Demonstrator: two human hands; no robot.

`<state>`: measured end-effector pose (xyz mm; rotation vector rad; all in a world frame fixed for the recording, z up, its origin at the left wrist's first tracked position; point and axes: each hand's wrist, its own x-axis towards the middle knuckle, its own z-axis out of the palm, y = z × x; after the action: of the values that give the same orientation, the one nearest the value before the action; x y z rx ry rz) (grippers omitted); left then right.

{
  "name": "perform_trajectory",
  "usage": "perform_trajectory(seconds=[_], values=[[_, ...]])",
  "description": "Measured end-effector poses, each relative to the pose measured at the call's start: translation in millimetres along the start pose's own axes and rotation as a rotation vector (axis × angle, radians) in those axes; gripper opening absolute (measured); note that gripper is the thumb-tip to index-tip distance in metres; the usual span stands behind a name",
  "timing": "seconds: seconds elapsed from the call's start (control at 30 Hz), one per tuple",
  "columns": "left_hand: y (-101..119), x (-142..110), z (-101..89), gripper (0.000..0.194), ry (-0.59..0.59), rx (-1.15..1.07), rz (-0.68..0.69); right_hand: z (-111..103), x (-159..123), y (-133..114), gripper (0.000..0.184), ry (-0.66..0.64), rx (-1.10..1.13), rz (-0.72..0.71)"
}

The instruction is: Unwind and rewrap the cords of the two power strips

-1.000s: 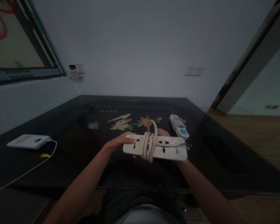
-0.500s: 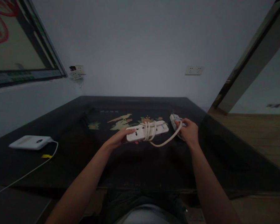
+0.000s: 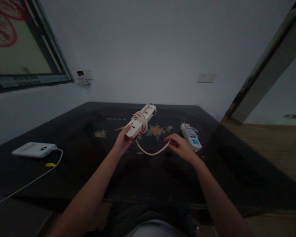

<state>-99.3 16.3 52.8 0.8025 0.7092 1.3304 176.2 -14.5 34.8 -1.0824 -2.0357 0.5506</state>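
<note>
My left hand [image 3: 122, 141] grips the near end of a cream power strip [image 3: 141, 120], which is raised above the dark table [image 3: 88, 164] and points away from me. Its cord [image 3: 150, 152] is coiled round the strip's middle, and a loose length hangs down in a curve to my right hand [image 3: 180, 147]. That hand pinches the cord's free end just above the table. A second, smaller white power strip [image 3: 191, 136] with a blue label and its own wrapped cord lies just right of my right hand.
A white flat device [image 3: 33, 149] with a white cable and a yellow tag lies at the table's left. A flower and bird picture [image 3: 158, 130] decorates the tabletop. Wall sockets [image 3: 206, 77] sit on the back wall. A window frame is at upper left, a wooden floor at right.
My left hand has lifted the strip and turned its far end away from me. My right hand has drawn back from the second strip towards the middle, pulling cord off the coil.
</note>
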Motion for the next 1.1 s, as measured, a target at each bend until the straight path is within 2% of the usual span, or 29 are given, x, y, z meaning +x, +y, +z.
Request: perform_trajectory(seconds=[0.1,0.23,0.43,0.5,0.6,0.7,0.8,0.9,0.97,1.1], values=[[4,1,-0.9,0.029,0.005,-0.016,0.031,8,-1,0,0.012,-0.086,-0.002,-0.044],[5,0,0.0,0.031,-0.013,-0.008,0.047,17,-1,6,0.012,-0.097,-0.074,-0.033],[1,-6,3.1,0.032,-0.081,0.019,0.014,26,0,13,0.008,-0.109,-0.247,0.07],[0,-9,3.8,0.033,-0.136,0.036,-0.003,28,-1,13,0.006,-0.108,-0.257,0.092],[-1,-13,4.9,0.037,-0.275,0.084,-0.021,29,-2,14,0.003,-0.081,-0.241,0.103],[-3,-18,6.6,0.044,-0.44,0.163,-0.067,29,0,15,0.009,-0.009,-0.198,0.115],[-5,-26,8.9,0.048,-0.621,0.257,-0.185,28,4,13,0.017,0.075,-0.114,0.116],[-6,-35,11.7,0.045,-0.785,0.371,-0.345,27,7,5,0.03,0.102,0.014,0.09],[-6,-39,14.4,0.042,-0.895,0.481,-0.415,28,6,-3,0.033,0.055,0.204,0.056],[-8,-41,20.6,0.042,-1.088,0.659,-0.478,36,2,-16,0.038,-0.191,0.57,-0.001]])
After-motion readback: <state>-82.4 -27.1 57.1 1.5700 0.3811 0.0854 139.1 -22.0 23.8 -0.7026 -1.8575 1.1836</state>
